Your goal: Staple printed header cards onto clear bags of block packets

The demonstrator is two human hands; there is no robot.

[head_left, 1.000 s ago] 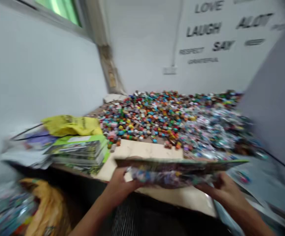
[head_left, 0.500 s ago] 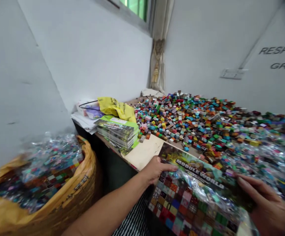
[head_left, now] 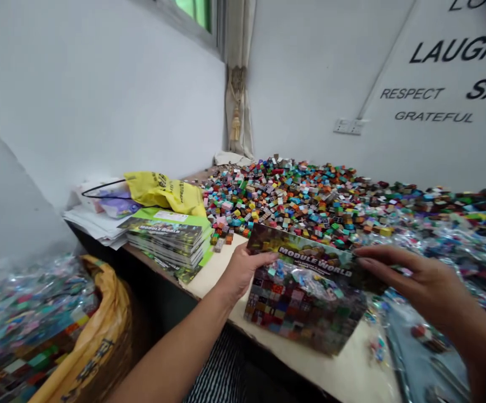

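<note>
Both of my hands hold a printed booklet titled "MODULE WORLD" by its upper corners. My left hand is closed on the left corner, thumb on the front. My right hand pinches the right corner between thumb and fingers. Against the booklet's front lies a clear plastic bag with rows of small coloured blocks and a few tiny pieces near its top. How the bag is supported I cannot tell. Booklet and bag are above the table's front edge.
A large pile of loose coloured blocks covers the back of the table. On the left stand a stack of booklets and a yellow bag. An open woven sack of bagged blocks is below. A grey tray lies at right.
The view has turned right. The booklet and bag have been raised and moved farther over the table, still in both hands. The tray at right has come into view.
</note>
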